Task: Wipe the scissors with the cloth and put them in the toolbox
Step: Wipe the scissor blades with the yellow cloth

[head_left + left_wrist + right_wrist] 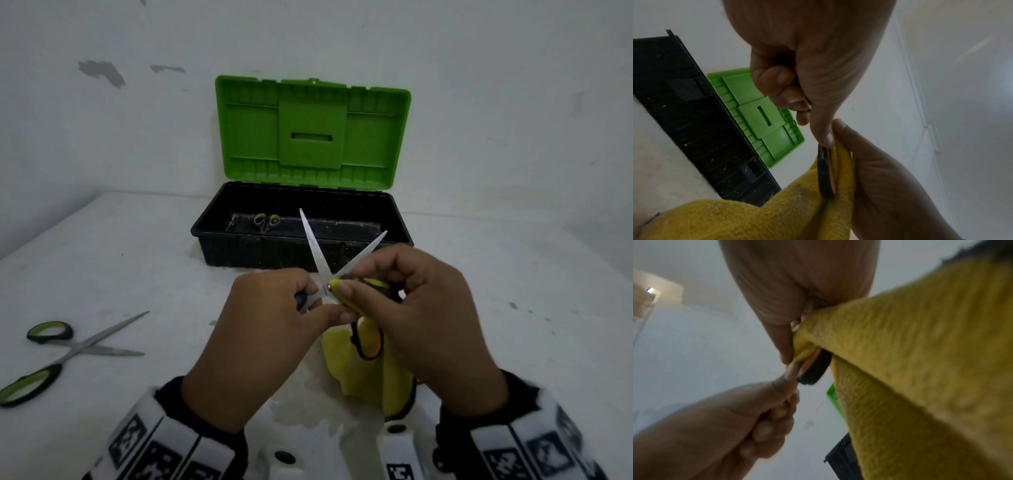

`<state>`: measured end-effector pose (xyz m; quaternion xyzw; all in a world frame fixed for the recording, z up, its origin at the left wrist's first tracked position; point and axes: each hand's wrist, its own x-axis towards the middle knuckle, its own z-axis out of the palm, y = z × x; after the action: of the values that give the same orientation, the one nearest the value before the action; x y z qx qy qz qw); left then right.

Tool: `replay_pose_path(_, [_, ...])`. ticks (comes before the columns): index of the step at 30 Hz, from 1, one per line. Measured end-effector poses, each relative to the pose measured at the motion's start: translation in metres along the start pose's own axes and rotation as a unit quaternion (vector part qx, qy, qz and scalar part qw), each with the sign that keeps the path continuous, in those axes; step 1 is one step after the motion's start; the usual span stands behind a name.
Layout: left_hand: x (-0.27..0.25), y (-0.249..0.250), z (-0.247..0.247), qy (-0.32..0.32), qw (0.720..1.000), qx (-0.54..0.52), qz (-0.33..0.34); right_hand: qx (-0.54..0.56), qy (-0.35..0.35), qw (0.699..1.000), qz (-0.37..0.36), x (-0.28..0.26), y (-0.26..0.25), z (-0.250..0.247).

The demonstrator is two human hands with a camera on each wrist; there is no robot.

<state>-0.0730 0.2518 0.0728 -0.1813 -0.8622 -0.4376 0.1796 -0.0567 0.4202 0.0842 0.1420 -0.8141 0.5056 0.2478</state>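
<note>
A pair of scissors (323,270) with its blades spread wide points up and away from me, in front of the toolbox (239,253). My left hand (294,305) grips one dark handle. My right hand (383,291) pinches the yellow cloth (394,383) around the other handle, which is black and orange (368,349), close to the pivot. In the left wrist view the cloth (735,219) wraps that handle (825,175). The right wrist view is blurred, with the cloth (920,353) filling its right side.
The toolbox stands open against the wall, its green lid (311,130) upright. A small green-handled pair of scissors (267,222) lies inside its black base. Another large green-and-black pair (65,356) lies open on the white table (137,257) at the left.
</note>
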Motion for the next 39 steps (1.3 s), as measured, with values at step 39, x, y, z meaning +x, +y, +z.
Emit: replay_pose_path(39, [-0.002,0.003,-0.003,-0.043,0.997,-0.052,-0.024,-0.036,0.087,0.995,0.031,-0.003,0.017,0.009])
